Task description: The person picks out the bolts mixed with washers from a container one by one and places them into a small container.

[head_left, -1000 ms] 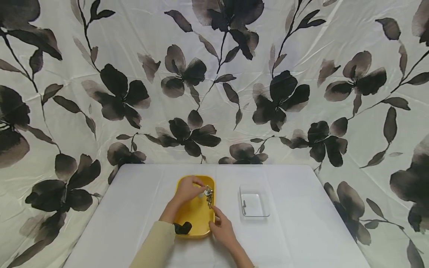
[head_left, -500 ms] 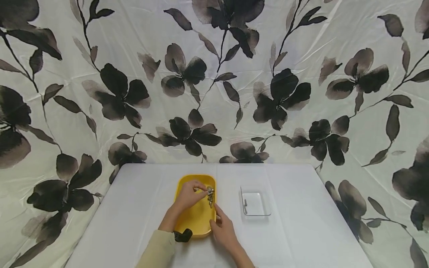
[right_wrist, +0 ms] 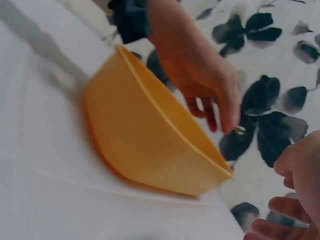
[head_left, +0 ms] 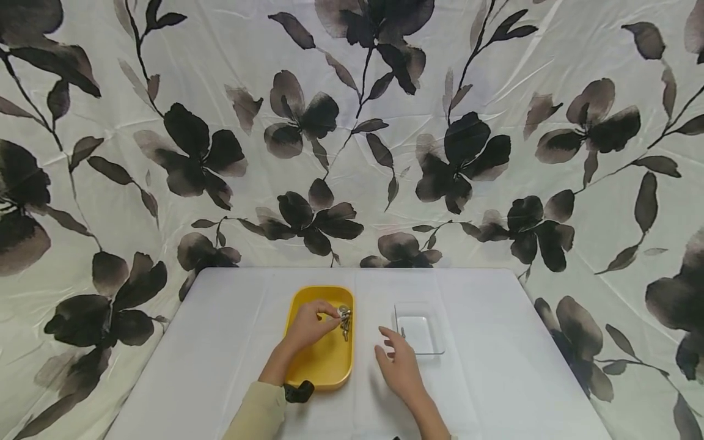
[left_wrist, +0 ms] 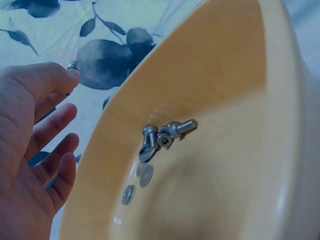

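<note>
My left hand (head_left: 309, 325) is over the yellow tray (head_left: 310, 376) and pinches a small metal bolt (left_wrist: 73, 65) between thumb and index finger; the other fingers are loosely bent. Below it several socket-head bolts (left_wrist: 167, 134) lie in a cluster against the tray's wall, with a few washers (left_wrist: 146, 176) beside them. To the right of the tray, my right hand (head_left: 401, 368) hovers with relaxed, parted fingers and nothing visible in them. Its fingertips are near the left side of a clear plastic box (head_left: 423, 353), where a bolt (head_left: 403, 332) lies partly hidden by the hand.
A white-covered table (head_left: 506, 379) carries both containers. Behind it hangs a white cloth (head_left: 352, 159) with dark flowers. A black band (head_left: 299, 392) is on my left wrist, close to the tray's front left corner.
My right hand has left the tray's right rim and moved right toward the clear box. The left hand has drawn slightly back from the bolts, still pinching.
</note>
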{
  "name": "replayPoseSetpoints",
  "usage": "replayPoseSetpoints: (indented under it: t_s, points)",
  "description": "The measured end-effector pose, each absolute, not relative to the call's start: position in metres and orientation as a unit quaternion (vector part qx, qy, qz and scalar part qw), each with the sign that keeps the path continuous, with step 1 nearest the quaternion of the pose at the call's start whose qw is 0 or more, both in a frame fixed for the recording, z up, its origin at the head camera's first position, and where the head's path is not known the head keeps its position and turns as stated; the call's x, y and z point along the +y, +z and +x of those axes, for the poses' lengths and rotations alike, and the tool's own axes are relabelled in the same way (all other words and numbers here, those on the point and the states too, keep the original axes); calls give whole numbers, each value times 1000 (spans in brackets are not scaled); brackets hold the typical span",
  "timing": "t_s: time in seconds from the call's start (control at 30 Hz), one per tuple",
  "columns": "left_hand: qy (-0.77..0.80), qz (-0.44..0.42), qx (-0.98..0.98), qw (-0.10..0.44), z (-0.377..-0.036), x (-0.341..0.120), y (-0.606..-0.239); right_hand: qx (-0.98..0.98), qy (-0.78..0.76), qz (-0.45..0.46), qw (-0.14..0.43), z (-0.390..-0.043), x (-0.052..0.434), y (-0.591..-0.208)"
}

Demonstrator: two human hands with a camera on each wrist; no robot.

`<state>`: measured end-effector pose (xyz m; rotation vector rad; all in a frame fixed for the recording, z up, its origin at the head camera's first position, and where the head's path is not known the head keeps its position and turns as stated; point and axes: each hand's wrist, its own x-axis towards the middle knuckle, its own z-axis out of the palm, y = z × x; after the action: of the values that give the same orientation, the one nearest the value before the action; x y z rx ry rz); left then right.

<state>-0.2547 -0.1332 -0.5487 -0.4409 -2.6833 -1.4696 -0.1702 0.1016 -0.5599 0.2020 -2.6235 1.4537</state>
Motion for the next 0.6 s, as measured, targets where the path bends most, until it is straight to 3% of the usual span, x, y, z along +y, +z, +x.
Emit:
replayPoseSetpoints:
  t_s: [0.3,0.6]
  points:
    - [-482,-131,-867,2,-251,-134,-553,-877,456,46,142,-178,150,-554]
    - [-479,-129,-868,9,-251,-136,-553,-895,418,-32,152,-184,191,-560]
